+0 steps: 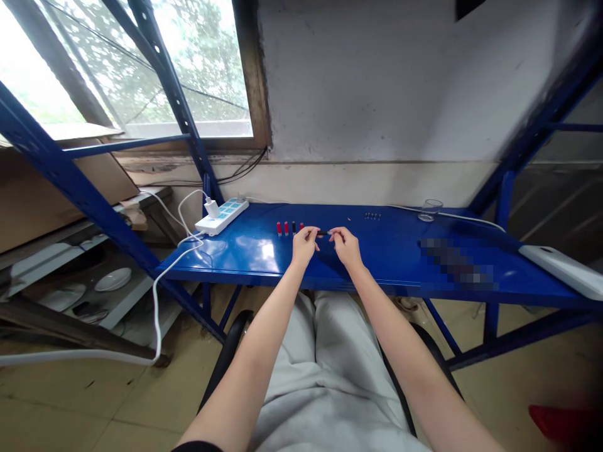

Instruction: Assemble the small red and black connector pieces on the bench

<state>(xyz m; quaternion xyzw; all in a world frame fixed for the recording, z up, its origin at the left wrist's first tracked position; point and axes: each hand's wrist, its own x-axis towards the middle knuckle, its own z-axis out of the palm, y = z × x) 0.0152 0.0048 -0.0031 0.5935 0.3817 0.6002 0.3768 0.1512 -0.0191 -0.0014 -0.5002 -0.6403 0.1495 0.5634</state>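
Above the blue metal shelf (264,251), my left hand (304,243) and my right hand (346,244) both pinch a small dark rod-like part (323,233) held level between them. My left fingers close on its left end, my right fingers on its right end. Just left of my hands stands a short row of small red and black upright pieces (288,228). A cluster of tiny dark parts (372,216) lies behind my right hand.
A white power strip (222,215) with a plugged charger and white cable sits at the shelf's left. A clear glass (430,209) stands at the back right, a white flat device (563,269) at the far right. Blue rack uprights flank both sides; white dishes (112,279) lie lower left.
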